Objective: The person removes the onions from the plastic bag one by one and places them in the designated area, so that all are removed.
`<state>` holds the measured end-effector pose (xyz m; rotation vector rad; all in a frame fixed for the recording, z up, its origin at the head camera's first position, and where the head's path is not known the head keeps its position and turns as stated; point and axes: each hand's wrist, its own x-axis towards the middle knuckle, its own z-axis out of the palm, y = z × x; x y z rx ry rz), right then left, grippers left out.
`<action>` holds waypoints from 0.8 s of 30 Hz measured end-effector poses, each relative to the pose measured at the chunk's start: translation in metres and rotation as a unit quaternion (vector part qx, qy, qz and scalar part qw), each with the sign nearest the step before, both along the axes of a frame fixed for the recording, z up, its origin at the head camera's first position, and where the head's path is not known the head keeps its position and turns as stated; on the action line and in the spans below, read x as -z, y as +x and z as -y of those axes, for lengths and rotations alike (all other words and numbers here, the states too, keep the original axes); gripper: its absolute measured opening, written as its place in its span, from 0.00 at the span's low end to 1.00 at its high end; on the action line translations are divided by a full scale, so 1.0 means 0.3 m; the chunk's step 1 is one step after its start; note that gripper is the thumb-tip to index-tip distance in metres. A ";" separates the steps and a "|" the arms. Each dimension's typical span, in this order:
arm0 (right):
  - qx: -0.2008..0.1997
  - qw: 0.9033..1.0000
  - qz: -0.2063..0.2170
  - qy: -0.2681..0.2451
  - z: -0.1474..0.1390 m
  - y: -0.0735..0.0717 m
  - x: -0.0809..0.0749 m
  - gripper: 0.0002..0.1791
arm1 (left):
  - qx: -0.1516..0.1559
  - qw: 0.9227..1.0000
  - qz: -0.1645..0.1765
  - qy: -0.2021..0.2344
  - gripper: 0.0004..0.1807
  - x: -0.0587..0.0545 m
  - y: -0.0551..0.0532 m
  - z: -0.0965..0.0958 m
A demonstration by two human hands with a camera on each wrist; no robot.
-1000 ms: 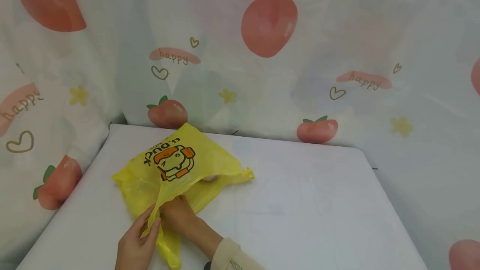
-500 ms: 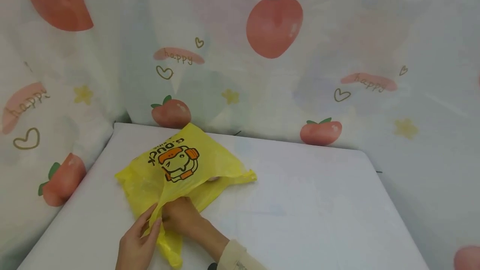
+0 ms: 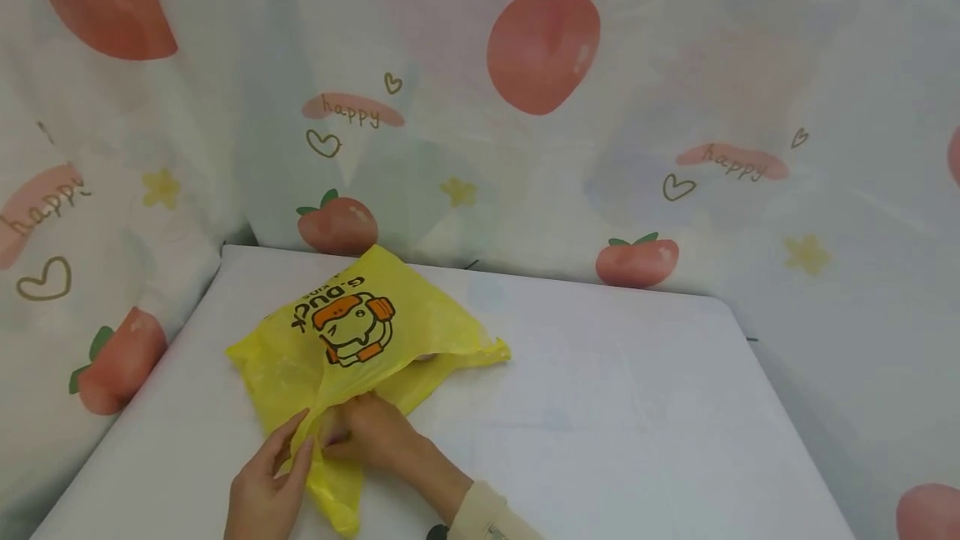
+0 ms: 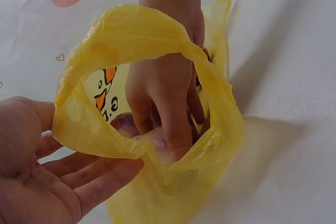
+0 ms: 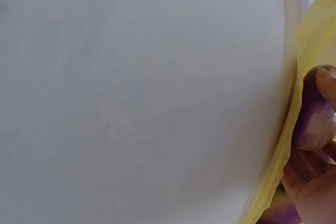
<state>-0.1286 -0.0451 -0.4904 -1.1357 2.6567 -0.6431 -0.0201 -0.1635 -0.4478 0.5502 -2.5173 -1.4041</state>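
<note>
A yellow plastic bag [image 3: 420, 307] printed with a duck lies on the white table. My left hand [image 3: 262, 477] pinches its rim at the near corner; the left wrist view shows the mouth held wide beside that hand [image 4: 58, 177]. My right hand [image 3: 378, 433] reaches into the mouth, its fingertips partly hidden by the plastic. Inside, those fingers hold a glossy, rounded purple-and-white thing [image 5: 310, 116], with the thumb on top in the right wrist view. Below it shows another purple thing [image 5: 286, 212], mostly cut off by the frame. The exact kind of both is unclear.
The white tabletop [image 3: 600, 407] extends to the right of the bag. A patterned curtain [image 3: 450, 65] with printed fruit stands along the back and left sides. A small dark round object [image 3: 437, 532] shows beside the right sleeve [image 3: 491, 515].
My right hand has drawn back slightly towards the bag's mouth, and a pale patch now shows by its fingers. My left hand keeps its pinch on the rim.
</note>
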 end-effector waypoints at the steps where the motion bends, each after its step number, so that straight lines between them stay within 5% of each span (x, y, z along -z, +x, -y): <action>1: 0.004 1.000 0.005 -0.002 -0.005 -0.001 0.001 0.31 | 0.000 1.000 -0.003 -0.002 0.18 0.001 0.000 0.002; 18: 0.055 0.998 -0.001 -0.030 -0.099 -0.004 0.008 0.49 | -0.012 1.000 -0.003 -0.003 0.17 -0.004 -0.001 0.006; 24: 0.082 0.996 0.010 -0.037 -0.129 0.000 0.001 0.47 | -0.011 1.000 0.012 -0.007 0.17 -0.004 -0.005 0.004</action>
